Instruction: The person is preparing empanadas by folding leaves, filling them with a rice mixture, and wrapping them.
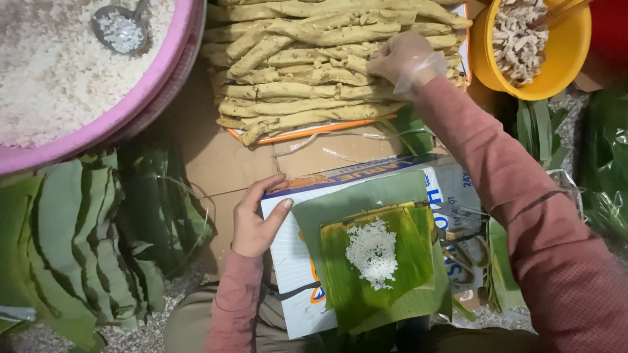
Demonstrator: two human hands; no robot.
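1. Closest to the camera, low in the centre of the frame, the banana leaves (386,261) lie stacked flat on a printed cardboard box (294,287), and a small mound of white rice (371,252) already sits in the middle of the top leaf. So the base is laid and the rice is on; no filling rests on it and the leaves are not folded yet.
2. Just left of that, the left hand (255,222) rests bare on the box's upper left corner, fingers relaxed and spread, thumb lying on the cardboard. It grasps nothing and stays just beside the leaves without touching them.
3. At lower left, a big heap of cut green leaf strips (78,229) lies spare.
4. Further up, the right hand (405,60), in a clear plastic glove, reaches well away from the rice to the orange tray (307,133) at top centre. Its fingers curl onto the yellow-green filling sticks (307,65) piled there; whether one is already gripped, I cannot tell.
5. Farthest off: a pink basin (131,104) of raw rice with a metal scoop (121,27) at upper left, and a yellow bowl (562,59) of pale shredded pieces at upper right.
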